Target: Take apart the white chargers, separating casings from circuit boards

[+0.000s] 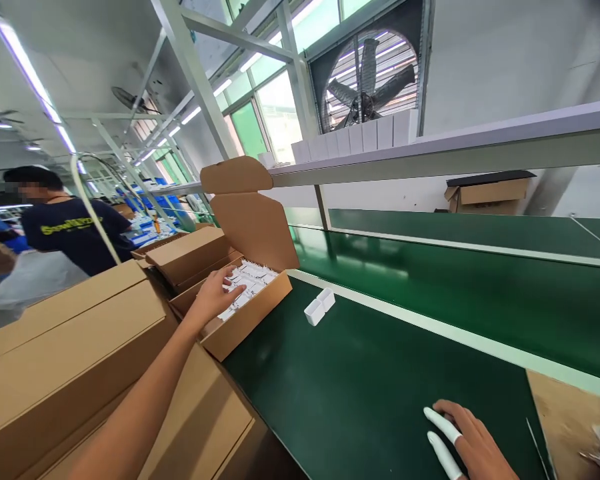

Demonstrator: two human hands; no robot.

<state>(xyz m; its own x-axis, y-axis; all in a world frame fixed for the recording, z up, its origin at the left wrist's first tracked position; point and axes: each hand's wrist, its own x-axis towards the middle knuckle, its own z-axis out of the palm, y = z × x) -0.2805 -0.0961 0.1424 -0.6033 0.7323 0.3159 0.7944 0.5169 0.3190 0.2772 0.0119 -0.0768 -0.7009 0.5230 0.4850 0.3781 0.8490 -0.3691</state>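
My left hand [215, 293] reaches into an open cardboard box [253, 313] filled with small white parts [250, 280]; its fingers curl over the parts, and whether they grip one is hidden. The box's lid [255, 227] stands upright behind. Two small white boxes [320, 307] sit side by side on the green bench surface [370, 380], just right of the carton. My right hand [467, 440] rests flat on the green surface at the lower right, fingers stretched out, with white finger cots on two fingers, holding nothing.
Large closed cardboard cartons [70, 360] lie at my left, more open cartons [190, 257] behind. A green conveyor belt [480, 287] runs beyond the bench. A shelf [430, 150] overhead carries white boxes [355, 137]. A person in a dark shirt [70, 227] stands far left.
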